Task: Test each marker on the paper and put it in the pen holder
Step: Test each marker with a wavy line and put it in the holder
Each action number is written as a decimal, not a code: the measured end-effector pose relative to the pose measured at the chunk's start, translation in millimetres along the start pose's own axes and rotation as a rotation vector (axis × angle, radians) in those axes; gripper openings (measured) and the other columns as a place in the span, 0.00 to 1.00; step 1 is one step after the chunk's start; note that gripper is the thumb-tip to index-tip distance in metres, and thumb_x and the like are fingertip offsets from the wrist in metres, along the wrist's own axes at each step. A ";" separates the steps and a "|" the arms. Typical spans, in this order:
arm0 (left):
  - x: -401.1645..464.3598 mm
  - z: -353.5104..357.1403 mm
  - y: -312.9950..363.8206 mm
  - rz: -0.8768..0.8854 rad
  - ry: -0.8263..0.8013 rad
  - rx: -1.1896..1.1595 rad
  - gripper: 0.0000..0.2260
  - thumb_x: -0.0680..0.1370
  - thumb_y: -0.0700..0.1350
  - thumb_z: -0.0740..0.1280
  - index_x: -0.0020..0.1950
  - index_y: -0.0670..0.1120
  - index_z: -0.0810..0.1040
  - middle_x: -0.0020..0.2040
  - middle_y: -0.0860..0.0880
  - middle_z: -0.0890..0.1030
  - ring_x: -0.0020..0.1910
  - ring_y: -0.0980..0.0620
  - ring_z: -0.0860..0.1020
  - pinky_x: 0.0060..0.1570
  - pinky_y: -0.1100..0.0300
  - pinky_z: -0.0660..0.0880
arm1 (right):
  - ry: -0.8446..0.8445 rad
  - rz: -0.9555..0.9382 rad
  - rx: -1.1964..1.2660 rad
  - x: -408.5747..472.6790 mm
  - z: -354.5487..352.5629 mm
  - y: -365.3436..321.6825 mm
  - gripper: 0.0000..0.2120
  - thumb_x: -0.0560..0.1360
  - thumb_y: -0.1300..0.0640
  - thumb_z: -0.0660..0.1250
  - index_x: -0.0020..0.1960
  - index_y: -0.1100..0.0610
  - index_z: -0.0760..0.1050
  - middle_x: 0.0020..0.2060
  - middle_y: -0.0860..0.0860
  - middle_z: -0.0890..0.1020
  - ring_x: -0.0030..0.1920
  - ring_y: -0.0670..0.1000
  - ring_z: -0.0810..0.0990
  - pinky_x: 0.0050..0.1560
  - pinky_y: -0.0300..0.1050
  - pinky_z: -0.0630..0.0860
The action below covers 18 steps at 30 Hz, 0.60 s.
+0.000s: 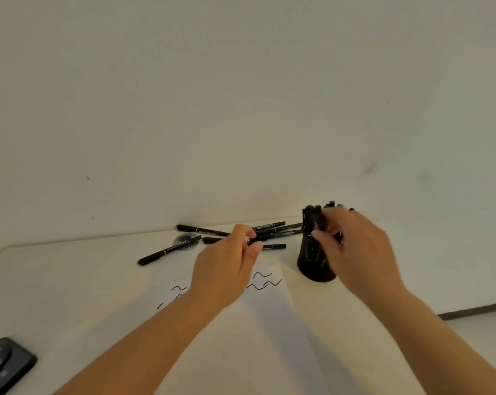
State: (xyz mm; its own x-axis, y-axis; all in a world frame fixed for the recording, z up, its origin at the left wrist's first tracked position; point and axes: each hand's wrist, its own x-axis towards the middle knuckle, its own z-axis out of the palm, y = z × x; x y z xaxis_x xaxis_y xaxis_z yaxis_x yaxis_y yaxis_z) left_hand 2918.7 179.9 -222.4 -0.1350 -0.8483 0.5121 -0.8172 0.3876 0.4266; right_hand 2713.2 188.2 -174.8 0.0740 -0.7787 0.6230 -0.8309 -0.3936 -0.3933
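A black mesh pen holder stands at the back right of the table, with several black markers upright in it. My right hand is at its top; thumb and fingers curl round a marker that stands in the holder. Several loose black markers lie in a heap near the wall, and one marker lies apart to the left. My left hand hovers over the near side of the heap with loosely curled fingers and nothing plainly in it. A white paper with black squiggles lies under both forearms.
A small clear round disc lies under the left marker's end. A dark phone lies at the bottom left. The wall runs right behind the markers, and the table's right edge is close to the holder.
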 end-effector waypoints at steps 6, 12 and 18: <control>33.2 34.2 -53.0 -0.077 -0.249 0.300 0.12 0.79 0.50 0.58 0.62 0.51 0.69 0.59 0.52 0.73 0.56 0.51 0.71 0.48 0.57 0.72 | 0.188 0.253 0.357 19.5 -17.9 35.7 0.14 0.74 0.58 0.67 0.52 0.44 0.65 0.41 0.38 0.79 0.38 0.37 0.77 0.35 0.32 0.69; 48.4 52.3 -76.3 -0.071 -0.346 0.434 0.13 0.79 0.52 0.58 0.62 0.52 0.71 0.59 0.51 0.72 0.59 0.50 0.68 0.47 0.58 0.69 | 0.127 0.294 0.372 15.9 -2.0 49.4 0.25 0.73 0.61 0.66 0.61 0.39 0.61 0.41 0.41 0.79 0.40 0.35 0.78 0.32 0.30 0.70; 52.7 61.5 -76.0 -0.083 -0.334 0.429 0.10 0.79 0.51 0.58 0.57 0.52 0.73 0.54 0.51 0.76 0.53 0.50 0.72 0.44 0.58 0.69 | 0.025 0.269 0.287 7.0 17.4 53.9 0.27 0.74 0.60 0.66 0.64 0.39 0.60 0.41 0.37 0.76 0.42 0.35 0.76 0.37 0.30 0.68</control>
State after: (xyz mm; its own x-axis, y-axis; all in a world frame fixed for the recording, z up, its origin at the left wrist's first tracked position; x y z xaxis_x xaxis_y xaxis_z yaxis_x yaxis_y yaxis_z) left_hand 2939.2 83.5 -273.7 -0.1734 -0.9653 0.1952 -0.9784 0.1916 0.0781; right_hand 2678.6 153.0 -203.3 -0.1416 -0.8618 0.4870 -0.6307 -0.3007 -0.7154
